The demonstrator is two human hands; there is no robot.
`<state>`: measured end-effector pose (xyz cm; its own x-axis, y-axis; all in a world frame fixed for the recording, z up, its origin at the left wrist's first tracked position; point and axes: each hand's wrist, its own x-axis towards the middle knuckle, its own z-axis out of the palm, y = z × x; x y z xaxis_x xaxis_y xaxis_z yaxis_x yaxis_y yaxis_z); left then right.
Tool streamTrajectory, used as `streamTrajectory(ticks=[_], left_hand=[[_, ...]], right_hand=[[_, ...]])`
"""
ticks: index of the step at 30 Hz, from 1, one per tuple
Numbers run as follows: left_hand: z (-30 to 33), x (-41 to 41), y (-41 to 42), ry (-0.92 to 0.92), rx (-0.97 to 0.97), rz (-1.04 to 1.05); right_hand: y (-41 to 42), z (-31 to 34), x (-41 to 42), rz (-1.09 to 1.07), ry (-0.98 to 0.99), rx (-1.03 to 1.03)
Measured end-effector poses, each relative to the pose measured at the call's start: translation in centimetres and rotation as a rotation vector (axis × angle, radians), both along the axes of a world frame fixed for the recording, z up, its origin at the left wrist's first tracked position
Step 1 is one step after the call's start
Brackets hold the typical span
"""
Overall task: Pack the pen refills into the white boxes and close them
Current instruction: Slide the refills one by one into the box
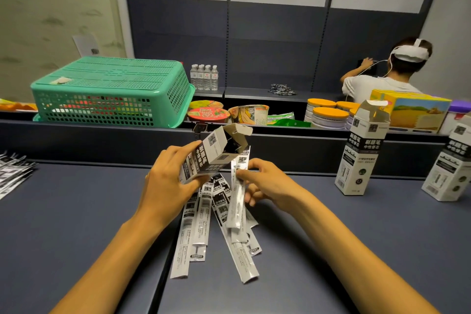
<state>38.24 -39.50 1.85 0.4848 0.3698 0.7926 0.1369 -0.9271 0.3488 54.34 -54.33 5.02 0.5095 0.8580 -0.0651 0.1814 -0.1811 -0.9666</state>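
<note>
Refill packets (pixel 193 234) on table, left grip (pixel 165 181) clutching white box (pixel 214 153), right grip (pixel 265 183) pinching refill (pixel 235 201)

The box (pixel 215 154) I hold is matt white cardboard, printed black, with raw grey board inside its flaps. The refill packets (pixel 201 214) on the desk (pixel 76 211) are thin glossy plastic film that catches the light. The desk itself looks like smooth, matt dark blue-grey painted metal. Beyond its far edge, the green basket (pixel 112 89) is perforated moulded plastic.
</note>
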Motion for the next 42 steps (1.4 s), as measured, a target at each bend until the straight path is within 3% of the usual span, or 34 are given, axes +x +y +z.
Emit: streamTrajectory(ticks=[8, 14, 25, 36, 42], left_hand=[[-0.1, 0.1, 0.0, 0.005, -0.005, 0.0], [-0.1, 0.0, 0.0, 0.012, 0.001, -0.002], [-0.1, 0.0, -0.2, 0.018, 0.0, -0.015], [0.0, -0.1, -0.5, 0.055, 0.028, -0.045], [-0.1, -0.1, -0.4, 0.054, 0.028, -0.049]], right_hand=[[-2.6, 0.1, 1.4, 0.068, 0.059, 0.054], [-3.3, 0.4, 1.1, 0.073, -0.009, 0.108], [-5.4, 4.2, 0.3, -0.226, 0.024, 0.838], [-4.1, 3.7, -0.8, -0.366, -0.097, 0.944], [-3.7, 3.1, -1.6, -0.268, -0.176, 0.96]])
